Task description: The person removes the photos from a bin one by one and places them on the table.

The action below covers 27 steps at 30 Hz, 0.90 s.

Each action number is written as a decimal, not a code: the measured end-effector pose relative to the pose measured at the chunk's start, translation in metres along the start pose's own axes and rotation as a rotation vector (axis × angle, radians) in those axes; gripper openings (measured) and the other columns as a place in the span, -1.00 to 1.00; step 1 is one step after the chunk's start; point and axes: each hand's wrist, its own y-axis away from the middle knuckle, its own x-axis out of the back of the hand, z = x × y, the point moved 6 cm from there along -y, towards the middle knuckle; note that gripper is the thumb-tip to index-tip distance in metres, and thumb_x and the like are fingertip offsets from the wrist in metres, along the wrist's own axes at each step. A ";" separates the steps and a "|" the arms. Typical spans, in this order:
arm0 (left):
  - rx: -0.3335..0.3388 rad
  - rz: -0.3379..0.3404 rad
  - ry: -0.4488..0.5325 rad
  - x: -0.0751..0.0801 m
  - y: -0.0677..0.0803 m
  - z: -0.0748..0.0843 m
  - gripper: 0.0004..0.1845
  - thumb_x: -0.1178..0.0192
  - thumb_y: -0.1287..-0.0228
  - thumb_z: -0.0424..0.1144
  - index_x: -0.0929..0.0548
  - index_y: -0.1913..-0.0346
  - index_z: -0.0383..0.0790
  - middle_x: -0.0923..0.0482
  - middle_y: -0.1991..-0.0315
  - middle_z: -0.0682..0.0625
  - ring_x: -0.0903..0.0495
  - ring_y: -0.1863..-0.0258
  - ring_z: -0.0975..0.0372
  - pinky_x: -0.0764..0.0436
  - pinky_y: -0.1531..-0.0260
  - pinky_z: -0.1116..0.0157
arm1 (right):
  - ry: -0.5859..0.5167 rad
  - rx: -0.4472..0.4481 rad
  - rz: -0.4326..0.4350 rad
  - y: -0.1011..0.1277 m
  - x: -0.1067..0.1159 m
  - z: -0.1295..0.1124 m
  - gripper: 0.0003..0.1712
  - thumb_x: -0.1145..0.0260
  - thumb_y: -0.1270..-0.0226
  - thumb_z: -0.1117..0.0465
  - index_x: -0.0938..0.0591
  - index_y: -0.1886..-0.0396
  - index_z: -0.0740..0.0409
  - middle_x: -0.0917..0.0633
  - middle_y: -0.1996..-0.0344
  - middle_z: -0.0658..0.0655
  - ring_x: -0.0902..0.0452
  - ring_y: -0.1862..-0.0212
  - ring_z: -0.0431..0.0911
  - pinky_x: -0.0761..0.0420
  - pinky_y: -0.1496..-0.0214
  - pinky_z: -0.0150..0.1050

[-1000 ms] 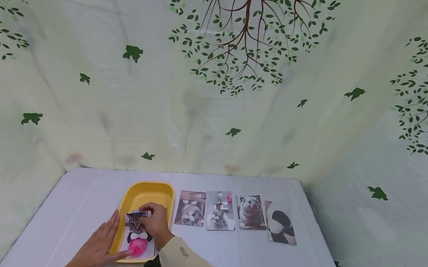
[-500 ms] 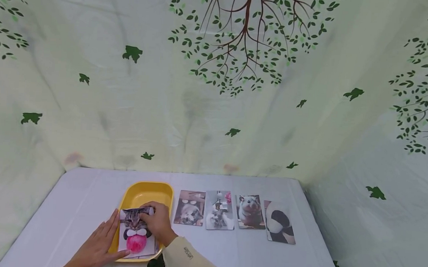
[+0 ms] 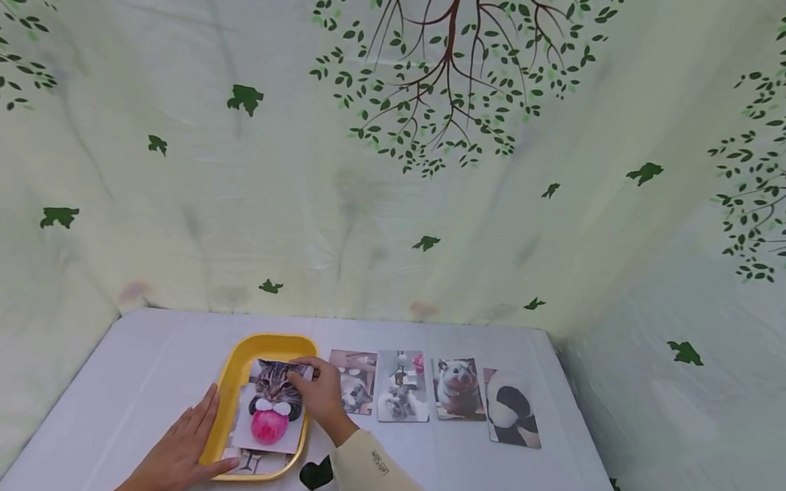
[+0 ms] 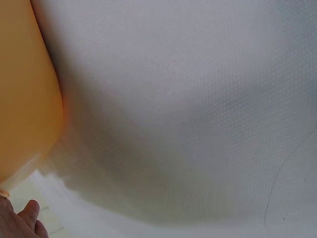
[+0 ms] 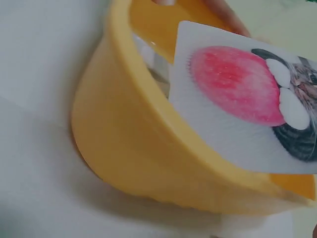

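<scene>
Leaf-printed sheeting [image 3: 338, 272] is being seen behind and at both sides; a white-covered table [image 3: 487, 477] is being used as work surface. Near its left side, a yellow tray [image 3: 270, 349] is being flanked by both hands. The cat card [image 3: 269, 426] is being held at the tray, pinched at its far right corner between thumb and fingers of the right hand [image 3: 327, 396], thumb on the picture face. Key relation: the card is being gripped from the right, most of it lying leftward and person-ward of the fingertips, long axis running near to far, far end leaning slightly right. Right hand is the nearer one, being in contact. Left hand [image 3: 182, 442] is being rested along the tray's left side, fingers straight, thumb stretched towards the near edge; nothing is being gripped by it. In the tray, a lower card [image 3: 255, 462] is being partly covered by the cat card. In the right wrist view, the rim is being overlapped by the cat card; whether it is being touched cannot be told. Right of the tray, a leftmost card [image 3: 353, 399], partly hidden, a grey card [image 3: 403, 387], a hamster card [image 3: 459, 390] and a black-and-white card [image 3: 511, 409] are being displayed in a row.
</scene>
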 end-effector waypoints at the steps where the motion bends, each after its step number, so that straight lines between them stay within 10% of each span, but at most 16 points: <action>1: 0.004 -0.001 0.000 0.000 0.000 0.000 0.32 -0.21 0.00 0.40 0.24 -0.49 -0.44 0.27 -0.53 -0.25 -0.01 -0.37 -0.25 0.69 -0.11 0.55 | -0.022 0.000 0.019 -0.002 0.005 -0.001 -0.84 -0.42 -0.19 0.26 -0.75 0.21 0.11 -0.65 0.40 -0.07 -0.39 0.44 -0.32 -0.45 0.40 -0.45; 16: -0.022 0.005 -0.011 0.001 -0.001 0.000 0.31 -0.20 -0.03 0.38 0.28 -0.50 -0.41 0.27 -0.53 -0.24 -0.04 -0.37 -0.22 0.68 -0.12 0.58 | -0.163 -0.022 0.144 0.015 0.089 -0.024 -0.75 -0.37 -0.17 0.44 -0.68 0.12 0.42 -0.71 0.45 0.26 -0.54 0.48 -0.27 -0.56 0.43 -0.43; 27: 0.008 -0.030 0.006 -0.002 -0.002 -0.003 0.34 -0.20 -0.01 0.40 0.29 -0.48 -0.45 0.31 -0.53 -0.28 0.03 -0.38 -0.25 0.71 -0.06 0.57 | 0.005 -0.054 0.178 0.034 0.130 0.045 -0.74 -0.45 -0.12 0.35 -0.73 0.14 0.26 -0.65 0.40 0.00 -0.27 0.51 -0.28 -0.32 0.49 -0.44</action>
